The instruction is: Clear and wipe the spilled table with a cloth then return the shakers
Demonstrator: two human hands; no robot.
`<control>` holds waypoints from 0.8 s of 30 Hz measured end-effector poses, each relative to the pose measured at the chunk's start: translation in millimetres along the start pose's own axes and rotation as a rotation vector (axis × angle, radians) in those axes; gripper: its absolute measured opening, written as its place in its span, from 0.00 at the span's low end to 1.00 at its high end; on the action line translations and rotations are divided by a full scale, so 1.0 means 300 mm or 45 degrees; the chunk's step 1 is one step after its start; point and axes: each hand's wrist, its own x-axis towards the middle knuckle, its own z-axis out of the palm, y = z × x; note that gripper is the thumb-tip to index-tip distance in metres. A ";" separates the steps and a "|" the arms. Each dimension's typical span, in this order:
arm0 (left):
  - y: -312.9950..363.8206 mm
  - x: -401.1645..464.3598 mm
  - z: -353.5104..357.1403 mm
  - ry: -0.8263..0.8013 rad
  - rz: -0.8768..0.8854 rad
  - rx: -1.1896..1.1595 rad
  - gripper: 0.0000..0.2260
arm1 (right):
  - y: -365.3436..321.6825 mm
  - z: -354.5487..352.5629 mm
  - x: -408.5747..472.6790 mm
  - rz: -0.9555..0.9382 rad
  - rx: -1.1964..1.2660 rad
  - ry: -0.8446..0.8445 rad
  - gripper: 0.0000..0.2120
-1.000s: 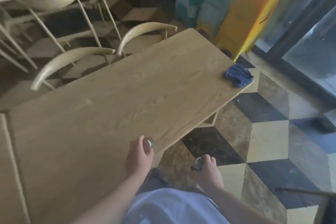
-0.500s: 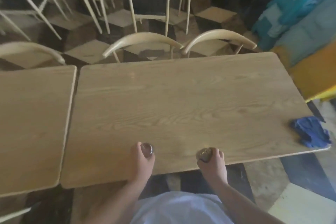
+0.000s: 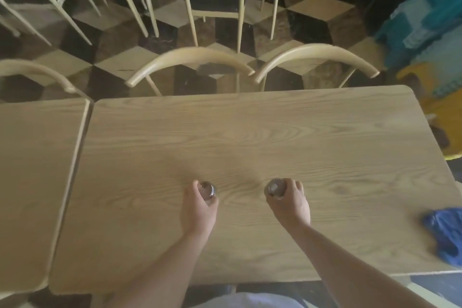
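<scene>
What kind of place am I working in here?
Probably a café or restaurant dining room: matching wooden tables pushed end to end, several identical bentwood chairs, a patterned cube-tile floor, and a metal-topped shaker in each hand.

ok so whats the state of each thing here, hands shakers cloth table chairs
left hand: grip closed around the left shaker
right hand: grip closed around the right shaker
left shaker: held, metal cap up, over the table
right shaker: held, metal cap up, over the table
blue cloth: crumpled, lying at the table's right end, untouched
table: top looks dry, no spill visible
chairs: pushed in at the far side
</scene>
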 end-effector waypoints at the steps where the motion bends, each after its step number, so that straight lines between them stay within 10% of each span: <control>1: 0.024 0.017 0.016 0.004 -0.016 0.013 0.21 | -0.007 -0.003 0.029 -0.012 -0.015 -0.010 0.19; 24: 0.135 0.102 0.102 -0.089 -0.097 0.097 0.26 | -0.046 0.002 0.186 0.014 -0.068 -0.096 0.32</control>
